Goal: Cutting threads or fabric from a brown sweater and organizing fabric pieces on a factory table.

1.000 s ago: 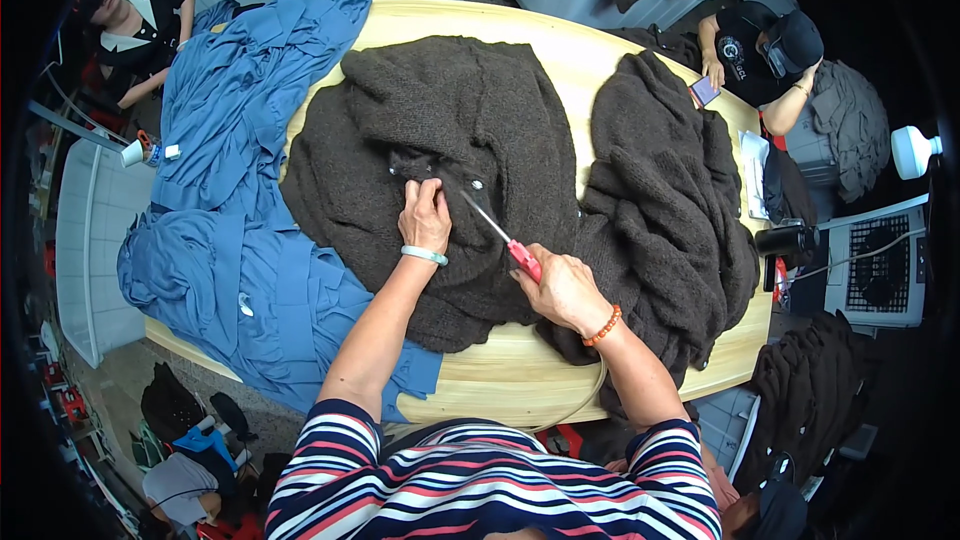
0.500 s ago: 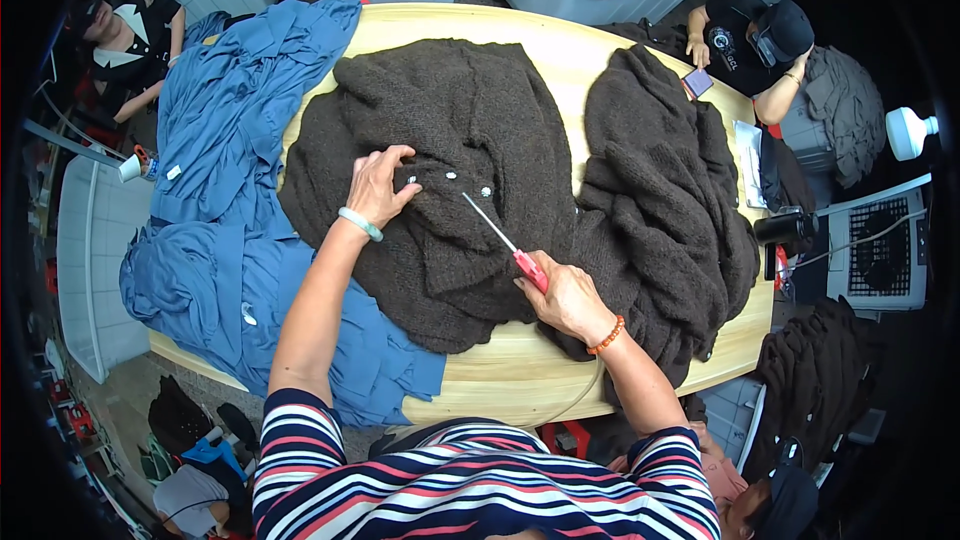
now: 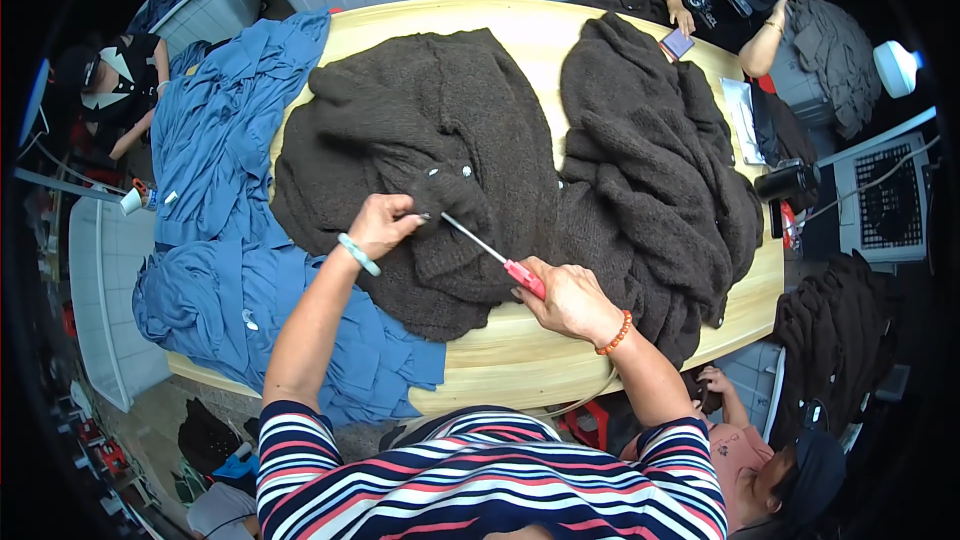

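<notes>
Barely started: left hand (image 3: pixel 380 227) pinching the dark brown knit cardigan (image 3: pixel 420 140) mid-worktop (image 3: pixel 520 360), right hand (image 3: pixel 570 300) closed round a red-handled pointed tool (image 3: pixel 495 252) poking near its buttons (image 3: pixel 433 175), second cardigan (image 3: pixel 650 160) untouched by right edge.

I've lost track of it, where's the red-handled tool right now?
In the head view it sits at centre: the right hand grips the red-handled tool, its metal tip meeting the dark brown cardigan by the left hand.

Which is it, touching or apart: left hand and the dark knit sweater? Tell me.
Touching. The head view shows the left hand pinching a fold of the dark knit sweater.
</notes>
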Motion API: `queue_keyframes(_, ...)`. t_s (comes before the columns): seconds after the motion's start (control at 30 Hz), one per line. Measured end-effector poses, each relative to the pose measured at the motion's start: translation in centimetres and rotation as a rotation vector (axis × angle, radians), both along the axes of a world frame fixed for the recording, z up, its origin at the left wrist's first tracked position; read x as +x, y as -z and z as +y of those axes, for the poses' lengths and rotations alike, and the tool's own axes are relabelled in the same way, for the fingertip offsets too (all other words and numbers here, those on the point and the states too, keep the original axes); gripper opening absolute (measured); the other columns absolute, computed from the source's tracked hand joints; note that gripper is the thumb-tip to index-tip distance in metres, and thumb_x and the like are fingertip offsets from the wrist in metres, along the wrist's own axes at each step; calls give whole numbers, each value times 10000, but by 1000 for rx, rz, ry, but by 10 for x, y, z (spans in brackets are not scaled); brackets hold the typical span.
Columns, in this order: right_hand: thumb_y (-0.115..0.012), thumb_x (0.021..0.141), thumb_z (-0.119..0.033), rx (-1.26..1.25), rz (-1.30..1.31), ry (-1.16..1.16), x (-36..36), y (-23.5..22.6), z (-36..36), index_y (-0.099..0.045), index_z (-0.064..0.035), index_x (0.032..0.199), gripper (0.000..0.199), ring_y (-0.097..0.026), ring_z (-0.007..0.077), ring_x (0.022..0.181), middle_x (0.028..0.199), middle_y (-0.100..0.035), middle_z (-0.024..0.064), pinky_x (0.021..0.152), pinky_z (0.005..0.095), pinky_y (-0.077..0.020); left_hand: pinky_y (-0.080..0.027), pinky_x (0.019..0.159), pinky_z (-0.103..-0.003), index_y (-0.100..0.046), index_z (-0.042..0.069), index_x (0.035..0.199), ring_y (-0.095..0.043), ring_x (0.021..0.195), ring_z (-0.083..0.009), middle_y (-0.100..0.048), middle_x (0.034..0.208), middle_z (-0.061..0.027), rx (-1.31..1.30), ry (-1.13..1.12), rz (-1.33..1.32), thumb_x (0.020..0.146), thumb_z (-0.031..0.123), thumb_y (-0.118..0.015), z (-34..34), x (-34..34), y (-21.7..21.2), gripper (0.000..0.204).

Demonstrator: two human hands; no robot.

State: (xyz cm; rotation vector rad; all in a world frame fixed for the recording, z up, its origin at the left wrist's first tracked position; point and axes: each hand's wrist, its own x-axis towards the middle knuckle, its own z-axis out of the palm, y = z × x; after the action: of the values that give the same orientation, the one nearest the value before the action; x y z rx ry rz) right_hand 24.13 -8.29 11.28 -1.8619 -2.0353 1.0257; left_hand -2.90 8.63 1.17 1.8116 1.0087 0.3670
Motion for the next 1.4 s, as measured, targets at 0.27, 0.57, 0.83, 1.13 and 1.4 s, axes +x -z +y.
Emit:
queue_keyframes(0.27, -610, 902, -258, -11, -61, 51, 24, -10, -37, -571, -61, 1035, 241, -637, 417, 768, 750, -646, 211, 700, 501, -484, -473, 571, -208, -650, -18, 799, -531, 634, -24, -601, 694, 40, -202, -92, -199, 884, 35, -623, -35, 62, -7, 104)
queue_keyframes(0.57, -616, 888, -238, -11, -19, 114, 50, -15, -51, -570, -75, 1027, 219, -632, 421, 740, 754, -646, 206, 697, 501, -499, -508, 768, -235, -670, 28, 978, -633, 831, -76, -692, 955, -10, -491, -218, -517, 935, 56, -589, -39, 106, -36, 96)
queue_keyframes(0.83, -612, 891, -232, 83, -31, 167, 57, -12, -39, -561, -74, 1014, 206, -643, 408, 724, 736, -645, 197, 684, 497, -511, -130, 975, -776, -606, 169, 1155, -514, 1199, -238, -601, 1234, 24, -856, -337, -523, 937, 232, -611, 15, 115, -33, 227)
queue_keyframes(1.13, -573, 881, -176, 121, -26, 132, 51, 17, -20, -596, 1, 938, 187, -668, 402, 737, 724, -652, 232, 681, 490, -530, -6, 962, -807, -591, 176, 1214, -401, 1319, -320, -534, 1356, -12, -943, -407, -537, 923, 257, -627, 21, 124, -21, 304)
queue_keyframes(1.4, -596, 898, -227, 42, 10, 225, 54, 27, -15, -550, -64, 1005, 200, -633, 448, 765, 761, -644, 230, 708, 527, -496, -289, 1069, -543, -647, 160, 1166, -523, 1199, -216, -637, 1208, -21, -560, -368, -192, 887, 250, -686, 20, 120, -6, 296)
